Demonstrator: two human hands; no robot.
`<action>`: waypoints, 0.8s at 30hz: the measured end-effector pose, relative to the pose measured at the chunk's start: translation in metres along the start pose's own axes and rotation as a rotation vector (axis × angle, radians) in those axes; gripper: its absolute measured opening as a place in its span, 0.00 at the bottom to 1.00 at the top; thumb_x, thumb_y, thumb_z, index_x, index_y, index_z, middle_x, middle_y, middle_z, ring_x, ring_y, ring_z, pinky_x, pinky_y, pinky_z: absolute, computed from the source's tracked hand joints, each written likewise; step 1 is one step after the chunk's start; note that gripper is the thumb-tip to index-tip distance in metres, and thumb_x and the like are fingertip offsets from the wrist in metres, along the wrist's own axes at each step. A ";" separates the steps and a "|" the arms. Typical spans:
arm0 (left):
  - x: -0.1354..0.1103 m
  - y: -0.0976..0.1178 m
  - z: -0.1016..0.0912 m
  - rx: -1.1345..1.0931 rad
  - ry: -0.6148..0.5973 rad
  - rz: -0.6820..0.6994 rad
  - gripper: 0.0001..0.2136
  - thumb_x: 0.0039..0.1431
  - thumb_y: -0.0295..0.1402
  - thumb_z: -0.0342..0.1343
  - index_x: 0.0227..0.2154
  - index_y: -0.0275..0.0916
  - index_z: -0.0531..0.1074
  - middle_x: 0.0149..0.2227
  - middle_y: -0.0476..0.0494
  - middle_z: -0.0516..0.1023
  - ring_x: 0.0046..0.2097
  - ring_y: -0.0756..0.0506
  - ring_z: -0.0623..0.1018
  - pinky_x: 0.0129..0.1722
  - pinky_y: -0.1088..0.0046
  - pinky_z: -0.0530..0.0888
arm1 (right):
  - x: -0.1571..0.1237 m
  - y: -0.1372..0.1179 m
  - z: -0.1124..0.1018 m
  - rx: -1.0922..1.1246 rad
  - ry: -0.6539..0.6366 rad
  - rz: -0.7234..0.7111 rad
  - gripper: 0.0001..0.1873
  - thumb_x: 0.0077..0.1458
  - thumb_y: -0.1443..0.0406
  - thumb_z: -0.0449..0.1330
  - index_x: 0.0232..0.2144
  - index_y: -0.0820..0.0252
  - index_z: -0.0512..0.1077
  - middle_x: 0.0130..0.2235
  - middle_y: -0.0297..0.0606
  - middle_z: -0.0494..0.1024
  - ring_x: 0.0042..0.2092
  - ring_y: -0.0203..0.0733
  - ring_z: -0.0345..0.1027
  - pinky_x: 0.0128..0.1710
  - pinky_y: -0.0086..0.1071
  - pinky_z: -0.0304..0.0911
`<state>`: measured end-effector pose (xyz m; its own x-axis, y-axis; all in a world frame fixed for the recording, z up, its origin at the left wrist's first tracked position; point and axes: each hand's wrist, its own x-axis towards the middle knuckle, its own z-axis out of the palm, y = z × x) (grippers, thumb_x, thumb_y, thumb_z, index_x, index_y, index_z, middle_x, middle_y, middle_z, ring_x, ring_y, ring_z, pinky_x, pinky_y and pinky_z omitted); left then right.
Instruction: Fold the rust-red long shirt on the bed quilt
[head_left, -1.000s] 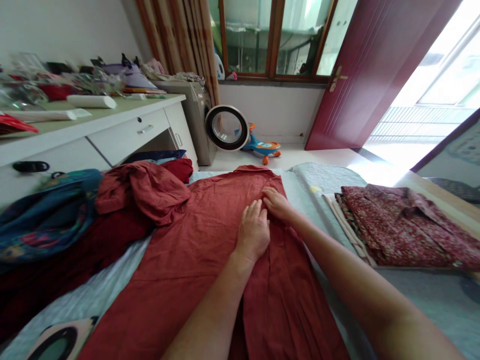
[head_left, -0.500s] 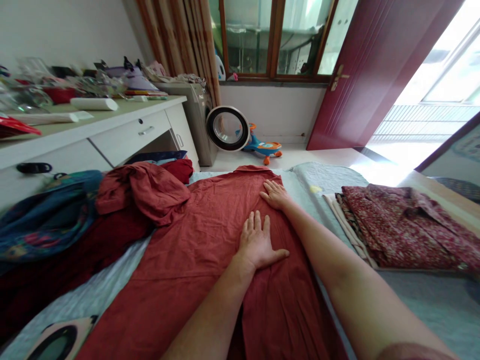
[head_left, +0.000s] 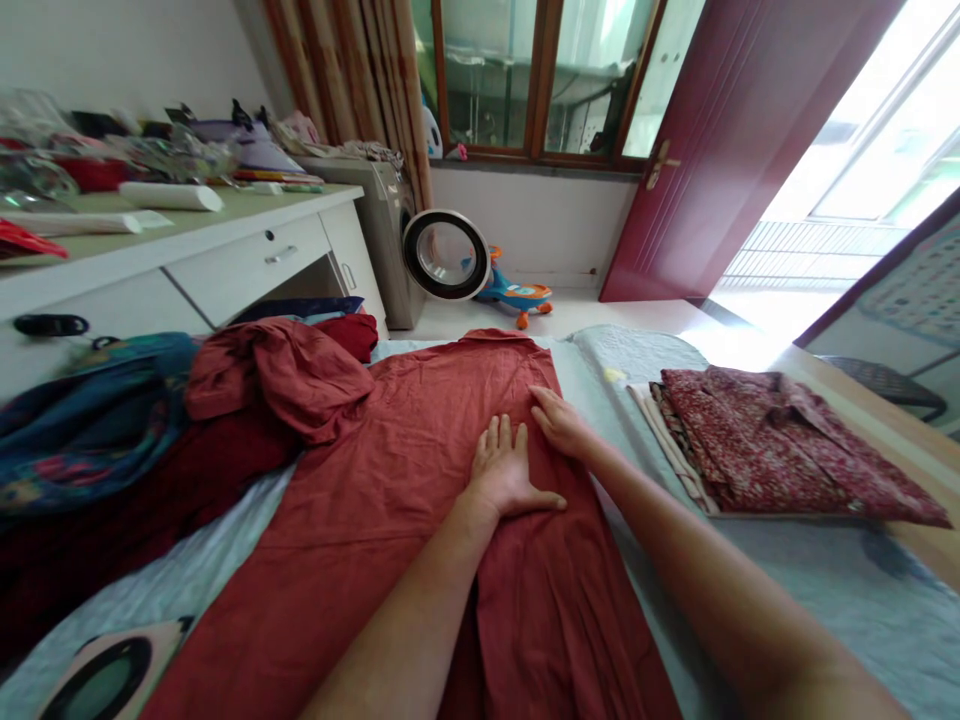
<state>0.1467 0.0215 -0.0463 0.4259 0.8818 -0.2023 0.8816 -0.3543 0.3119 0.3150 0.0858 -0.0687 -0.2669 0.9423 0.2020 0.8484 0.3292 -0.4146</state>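
A rust-red shirt (head_left: 390, 470) lies spread over the light blue bed cover (head_left: 622, 500), its collar at the far end and one sleeve bunched out to the left. My left hand (head_left: 506, 470) rests on the middle of the shirt, fingers stretched and thumb out to the right. Farther up, my right hand (head_left: 561, 422) touches the shirt near its right edge, fingers extended and fairly close together. Neither hand grips the cloth. Some creases show under and below the hands.
Folded patterned clothes (head_left: 765, 440) are stacked on the right. At left lie a blue floral garment (head_left: 97, 440) and dark red cloth (head_left: 225, 460). A flat device with a dark oval (head_left: 105, 680) is near front left. Beyond stands a washing machine (head_left: 386, 220), door open.
My right hand has slid slightly toward me along the shirt's right edge, its fingers less spread. My left hand stays on the same part of the cloth. The view has shifted slightly.
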 end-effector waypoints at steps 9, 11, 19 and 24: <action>0.001 -0.011 -0.002 0.036 0.100 -0.062 0.30 0.63 0.40 0.42 0.66 0.35 0.51 0.70 0.34 0.45 0.70 0.39 0.48 0.66 0.56 0.51 | -0.006 0.020 -0.010 -0.216 -0.024 0.220 0.26 0.65 0.61 0.47 0.62 0.64 0.61 0.66 0.48 0.59 0.66 0.47 0.52 0.65 0.42 0.48; 0.001 -0.014 -0.003 0.038 0.116 -0.051 0.30 0.61 0.37 0.43 0.66 0.35 0.52 0.70 0.35 0.47 0.70 0.39 0.50 0.65 0.56 0.52 | -0.010 0.014 -0.011 -0.190 0.042 0.249 0.26 0.62 0.64 0.49 0.61 0.66 0.62 0.65 0.49 0.61 0.65 0.47 0.53 0.64 0.40 0.50; 0.000 -0.019 -0.008 0.081 0.347 -0.080 0.20 0.67 0.44 0.42 0.55 0.42 0.67 0.61 0.36 0.65 0.61 0.37 0.66 0.56 0.58 0.66 | -0.066 -0.040 0.002 -0.133 -0.060 0.027 0.27 0.63 0.60 0.49 0.62 0.62 0.61 0.66 0.44 0.59 0.67 0.46 0.51 0.66 0.43 0.46; -0.002 -0.024 -0.013 0.061 0.329 -0.232 0.18 0.64 0.42 0.48 0.53 0.41 0.67 0.51 0.35 0.72 0.47 0.39 0.77 0.44 0.65 0.73 | -0.079 -0.043 -0.007 -0.193 -0.121 0.105 0.28 0.65 0.58 0.46 0.64 0.60 0.60 0.68 0.43 0.56 0.68 0.47 0.46 0.66 0.45 0.45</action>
<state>0.1215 0.0322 -0.0409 0.1353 0.9895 0.0506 0.9612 -0.1435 0.2356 0.3026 -0.0036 -0.0602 -0.2160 0.9749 0.0539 0.9428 0.2226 -0.2480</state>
